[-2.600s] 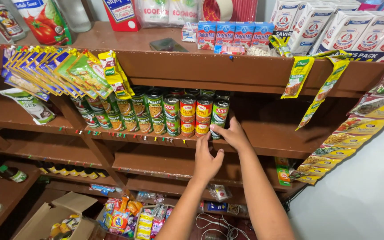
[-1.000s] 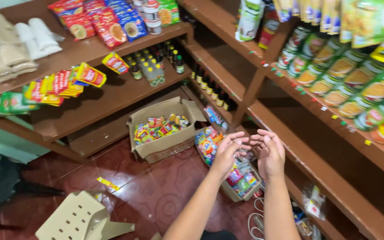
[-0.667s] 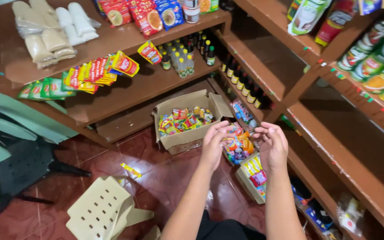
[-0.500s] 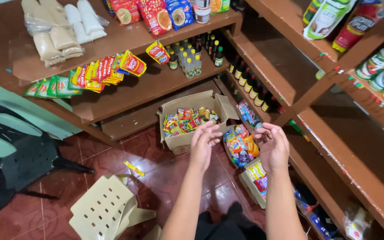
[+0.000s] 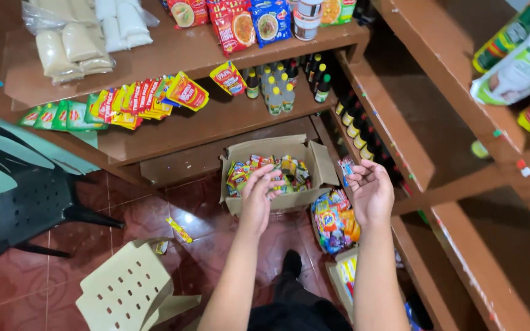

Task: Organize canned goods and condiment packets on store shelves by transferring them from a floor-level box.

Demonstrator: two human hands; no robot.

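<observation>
My left hand [image 5: 259, 197] and my right hand [image 5: 370, 191] are held out in front of me with fingers spread and nothing in them. Both hover above the floor, over an open cardboard box [image 5: 318, 163] filled with several small colourful sachets. The left hand is over the box's front edge; the right hand is just past its right flap. A clear bag of bright packets [image 5: 335, 222] lies on the floor below my right hand.
Brown wooden shelves [image 5: 203, 125] hold hanging sachet strips [image 5: 136, 101], small bottles [image 5: 277, 92] and noodle packs. A black plastic chair [image 5: 19, 202] stands left, a beige plastic stool [image 5: 131, 295] lies tipped near my feet, and a loose yellow sachet [image 5: 179, 230] is on the red tiles.
My view swung from the can shelf down to the floor boxes. Both hands came away from the cans and now hover, open, closer over the cardboard box.
</observation>
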